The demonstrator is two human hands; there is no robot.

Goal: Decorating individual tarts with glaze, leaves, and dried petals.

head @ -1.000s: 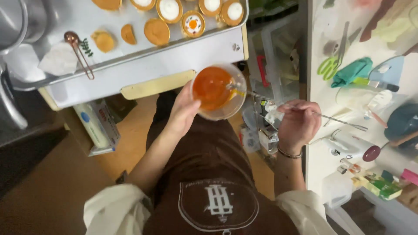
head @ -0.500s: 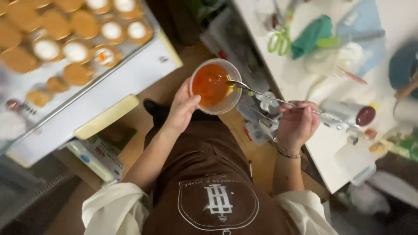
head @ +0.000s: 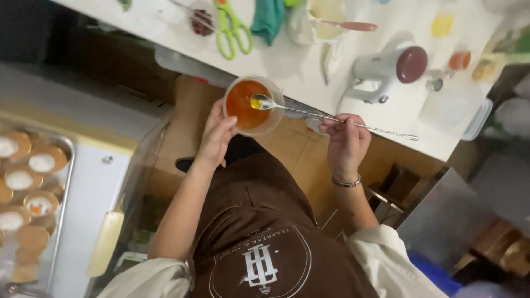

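My left hand grips a small clear bowl filled with orange sauce, held in the air beside a white counter edge. My right hand pinches a long twisted metal spoon by its handle. The spoon's bowl rests over the orange sauce and carries a little yellow liquid. A thin bracelet circles my right wrist. A brown apron covers my front below both hands.
The white counter holds green scissors, a teal cloth, a white hand appliance with a dark red end and small cups. A metal tray of round tart shells sits at the left.
The view has swung right: the tray of tart shells slid to the far left and the white counter came overhead. The spoon still sits over the bowl in my hands.
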